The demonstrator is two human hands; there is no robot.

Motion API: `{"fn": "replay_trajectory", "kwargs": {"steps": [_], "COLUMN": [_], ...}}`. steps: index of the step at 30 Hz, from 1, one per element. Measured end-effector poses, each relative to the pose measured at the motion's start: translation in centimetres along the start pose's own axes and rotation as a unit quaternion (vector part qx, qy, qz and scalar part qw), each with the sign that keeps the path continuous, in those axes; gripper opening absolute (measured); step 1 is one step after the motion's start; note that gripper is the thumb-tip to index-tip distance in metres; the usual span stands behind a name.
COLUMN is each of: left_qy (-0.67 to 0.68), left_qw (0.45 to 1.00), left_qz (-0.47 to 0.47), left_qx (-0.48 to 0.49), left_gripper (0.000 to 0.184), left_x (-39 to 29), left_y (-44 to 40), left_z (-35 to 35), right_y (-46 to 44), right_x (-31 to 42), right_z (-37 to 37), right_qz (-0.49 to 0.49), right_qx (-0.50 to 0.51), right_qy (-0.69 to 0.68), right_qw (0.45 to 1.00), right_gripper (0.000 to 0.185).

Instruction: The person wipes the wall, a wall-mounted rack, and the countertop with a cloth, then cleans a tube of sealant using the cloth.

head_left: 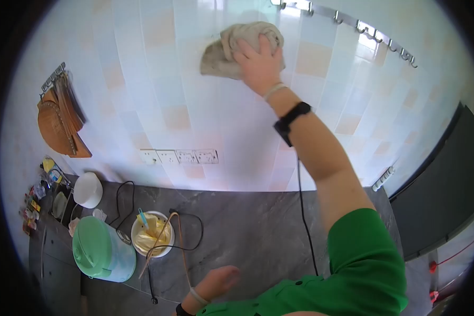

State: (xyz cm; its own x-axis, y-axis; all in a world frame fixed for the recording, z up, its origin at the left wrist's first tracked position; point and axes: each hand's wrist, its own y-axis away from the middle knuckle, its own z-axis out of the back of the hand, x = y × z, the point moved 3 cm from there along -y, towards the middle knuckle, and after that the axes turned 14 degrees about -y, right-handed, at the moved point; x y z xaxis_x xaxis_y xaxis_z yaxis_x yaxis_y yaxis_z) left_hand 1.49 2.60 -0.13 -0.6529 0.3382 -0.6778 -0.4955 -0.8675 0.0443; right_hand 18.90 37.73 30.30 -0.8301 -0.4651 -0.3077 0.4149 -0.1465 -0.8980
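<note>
My right hand (260,66) presses a bunched, greyish-beige cloth (224,60) against the tiled wall (237,116), its fingers curved over the folds. A loose flap of the cloth hangs out to the left. Low in the view, my left hand (217,283) hovers by the front of the dark grey counter (231,226), apart from the wall. Its fingers are blurred and partly turned away, and no object shows in it.
A row of hooks (359,26) runs along the upper right wall. Sockets (179,156) sit above the counter. A green-lidded bucket (102,250), a white bowl (152,247) with yellow contents, a white container (88,190) and black cables (304,216) occupy the counter. Brown boards (60,121) hang left.
</note>
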Motion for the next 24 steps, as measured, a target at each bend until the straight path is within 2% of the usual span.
{"fn": "replay_trajectory", "kwargs": {"steps": [2,3,5,6,9,10,12,14,16,17,18,19,21,22,23,24], "left_qy": [0.037,0.069,0.063,0.05,0.029,0.026,0.017,0.005,0.018,0.027,0.029,0.03,0.032,0.033,0.033,0.035], "left_qw": [0.997,0.991,0.984,0.985,0.988,0.991,0.995,0.998,0.994,0.992,0.991,0.99,0.99,0.991,0.992,0.994], "left_qz": [0.069,0.109,0.164,0.163,0.148,0.134,0.098,0.061,0.105,0.127,0.133,0.138,0.135,0.128,0.12,0.104], "left_qx": [-0.004,0.013,0.01,0.01,0.01,0.009,-0.003,-0.013,-0.003,0.006,0.016,0.023,0.02,0.009,-0.004,-0.013], "left_gripper": [0.025,0.024,0.023,0.023,0.022,0.022,0.021,0.02,0.022,0.023,0.023,0.022,0.022,0.021,0.021,0.021], "left_x": [0.1,1.3,4.1,5.3,5.9,5.2,4.1,3.3,2.5,2.1,1.6,1.2,0.8,0.8,0.8,0.9], "left_y": [1.6,2.7,4.4,5.3,6.8,6.9,7.0,7.5,8.0,8.4,8.5,8.3,8.2,7.9,7.3,6.8], "left_z": [0.7,-1.7,-2.1,-2.3,-3.6,-3.6,-3.2,-2.7,-2.2,-2.1,-1.8,-1.4,-1.3,-1.4,-1.5,-1.8], "right_y": [4.3,11.2,21.2,26.1,38.7,43.7,47.3,48.4,42.6,38.9,34.7,29.3,18.7,14.0,9.9,6.7], "right_x": [-1.5,-1.5,-2.4,-2.6,-2.3,-1.9,-1.9,-1.0,-2.8,-4.2,-6.4,-8.1,-11.2,-12.4,-12.9,-13.9], "right_z": [0.7,-1.0,-2.0,-2.3,-2.4,-2.6,-1.8,0.9,3.6,5.0,5.7,7.4,10.6,11.7,12.7,13.0], "right_qz": [0.047,0.067,0.078,0.096,0.032,0.001,-0.16,-0.413,-0.439,-0.435,-0.391,-0.262,-0.209,-0.134,-0.126,-0.125], "right_qx": [0.014,0.07,0.081,0.084,0.241,0.321,0.437,0.502,0.431,0.3,0.279,0.204,0.077,0.014,-0.037,-0.127], "right_qy": [0.008,-0.007,-0.014,-0.001,0.006,0.008,-0.005,-0.042,-0.113,-0.168,-0.174,-0.141,-0.123,-0.066,-0.026,-0.042], "right_qw": [0.999,0.995,0.994,0.992,0.97,0.947,0.885,0.759,0.78,0.832,0.86,0.932,0.967,0.989,0.991,0.983], "right_gripper": [0.033,0.029,0.02,0.016,0.017,0.021,0.027,0.031,0.034,0.034,0.04,0.045,0.056,0.057,0.055,0.054]}}
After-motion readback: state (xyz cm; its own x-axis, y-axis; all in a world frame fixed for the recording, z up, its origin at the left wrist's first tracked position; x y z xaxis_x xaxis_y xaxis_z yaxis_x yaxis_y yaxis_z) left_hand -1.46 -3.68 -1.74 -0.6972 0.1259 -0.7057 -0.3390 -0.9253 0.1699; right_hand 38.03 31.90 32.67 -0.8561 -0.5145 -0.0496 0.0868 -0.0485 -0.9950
